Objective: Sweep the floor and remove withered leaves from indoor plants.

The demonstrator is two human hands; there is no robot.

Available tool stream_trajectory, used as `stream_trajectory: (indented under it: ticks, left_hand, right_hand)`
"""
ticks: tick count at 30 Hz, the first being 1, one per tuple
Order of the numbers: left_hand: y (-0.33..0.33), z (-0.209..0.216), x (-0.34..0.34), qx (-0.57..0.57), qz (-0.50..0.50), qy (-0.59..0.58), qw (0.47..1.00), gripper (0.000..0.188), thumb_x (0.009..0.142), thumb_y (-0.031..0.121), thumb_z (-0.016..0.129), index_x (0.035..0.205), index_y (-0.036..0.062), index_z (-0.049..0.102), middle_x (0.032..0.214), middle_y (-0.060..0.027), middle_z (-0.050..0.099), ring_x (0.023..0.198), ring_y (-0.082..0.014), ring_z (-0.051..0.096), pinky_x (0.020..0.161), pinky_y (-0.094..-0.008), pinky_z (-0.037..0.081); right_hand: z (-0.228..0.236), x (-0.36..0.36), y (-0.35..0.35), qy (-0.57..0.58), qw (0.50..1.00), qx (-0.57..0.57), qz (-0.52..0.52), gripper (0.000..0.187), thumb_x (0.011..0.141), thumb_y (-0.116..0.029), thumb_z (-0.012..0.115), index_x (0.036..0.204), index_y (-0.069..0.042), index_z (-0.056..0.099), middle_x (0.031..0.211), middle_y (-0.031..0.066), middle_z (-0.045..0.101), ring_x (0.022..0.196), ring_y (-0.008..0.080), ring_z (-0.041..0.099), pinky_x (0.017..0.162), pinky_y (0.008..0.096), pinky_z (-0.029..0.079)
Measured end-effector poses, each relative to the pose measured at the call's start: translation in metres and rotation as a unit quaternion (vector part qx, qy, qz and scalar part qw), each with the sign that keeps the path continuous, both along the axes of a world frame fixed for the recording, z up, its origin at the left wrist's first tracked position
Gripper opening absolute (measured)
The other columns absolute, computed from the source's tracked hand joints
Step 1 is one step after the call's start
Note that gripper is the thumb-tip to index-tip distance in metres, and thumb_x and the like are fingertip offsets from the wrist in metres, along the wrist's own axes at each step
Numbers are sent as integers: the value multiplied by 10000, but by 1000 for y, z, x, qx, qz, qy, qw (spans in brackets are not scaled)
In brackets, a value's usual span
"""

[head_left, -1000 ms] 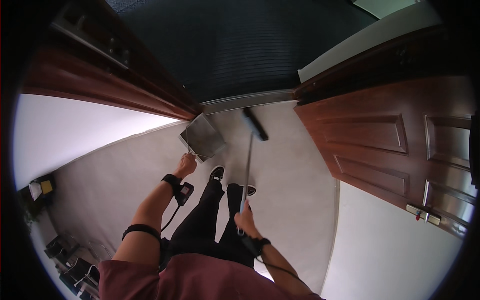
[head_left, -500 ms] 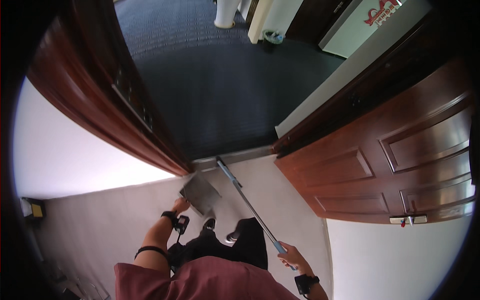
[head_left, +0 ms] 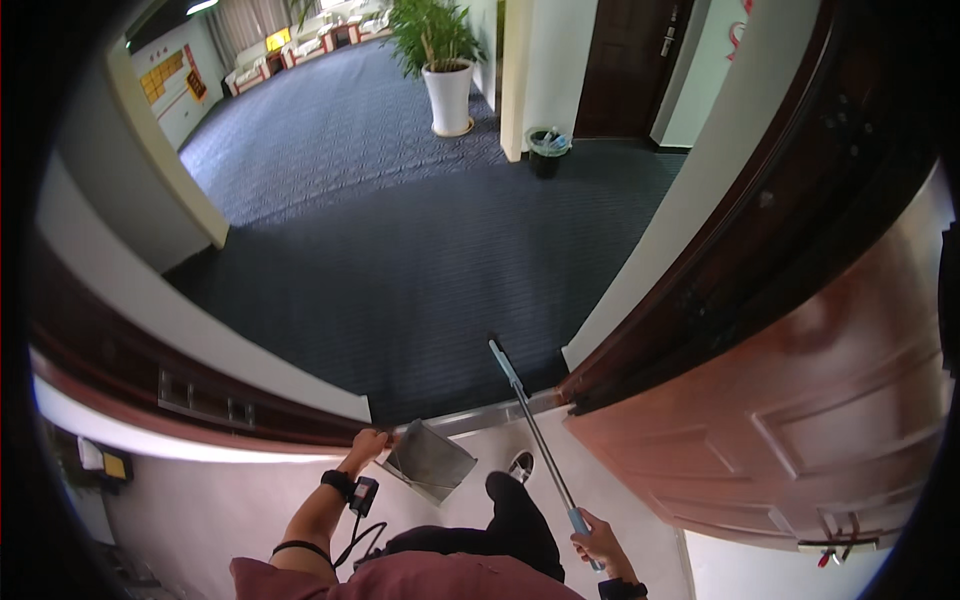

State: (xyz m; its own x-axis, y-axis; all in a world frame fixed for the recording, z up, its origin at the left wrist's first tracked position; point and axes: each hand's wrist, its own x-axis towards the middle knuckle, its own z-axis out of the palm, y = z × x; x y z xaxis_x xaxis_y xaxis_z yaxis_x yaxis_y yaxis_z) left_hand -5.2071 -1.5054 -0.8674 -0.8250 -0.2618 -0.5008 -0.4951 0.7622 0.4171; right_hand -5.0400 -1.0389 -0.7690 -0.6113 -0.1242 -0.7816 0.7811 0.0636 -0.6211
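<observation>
My left hand (head_left: 370,446) is closed at the edge of a grey dustpan (head_left: 440,462), which hangs tilted just inside the metal door sill (head_left: 478,420). The fingers cover the part they grip. My right hand (head_left: 598,542) is wrapped round the blue-grey grip of a long-handled broom (head_left: 545,445). Its thin metal pole slants forward and left across the sill. The narrow blue-grey head (head_left: 505,362) with a dark tip is over the dark carpet (head_left: 400,310) beyond the doorway. Whether the head touches the carpet I cannot tell.
An open brown door (head_left: 760,440) stands to my right, with a dark door frame (head_left: 720,220) beside it. Another frame edge runs along the left. Past the sill are a black waste bin (head_left: 547,160), a potted plant (head_left: 449,95) and a closed dark door (head_left: 630,70).
I have stepped closer to the doorway. The broom's head has gone from the sill onto the carpet beyond it. The dustpan has come along with my left hand and now appears nearer the sill.
</observation>
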Motion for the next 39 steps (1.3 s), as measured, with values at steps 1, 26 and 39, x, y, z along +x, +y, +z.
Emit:
stream_trajectory:
  ticks: [1,26,39]
  left_hand:
    - [2,10,-12,-10,21,10,1000,359,687,308,426,667,-10,592,698,-220,564,735,-327,557,681,-389,421]
    - [-75,35,-384,153,316,123,928,220,640,139,458,475,-3,483,410,-94,453,356,-195,454,373,-318,357]
    - [-210,34,-479,252,420,132,861,241,677,166,445,518,-13,460,437,-83,436,351,-188,439,357,-309,339]
  right_hand:
    - [6,-11,8,-12,1000,-11,-10,615,651,-33,492,1232,-103,300,491,29,433,375,101,407,352,247,364]
    - [-97,-402,13,-132,982,-135,-25,295,773,-266,419,928,-39,527,844,149,559,755,201,537,632,350,424]
    - [64,-668,-111,-102,928,-231,-274,140,750,-56,408,612,-64,388,531,8,388,434,66,396,348,163,308]
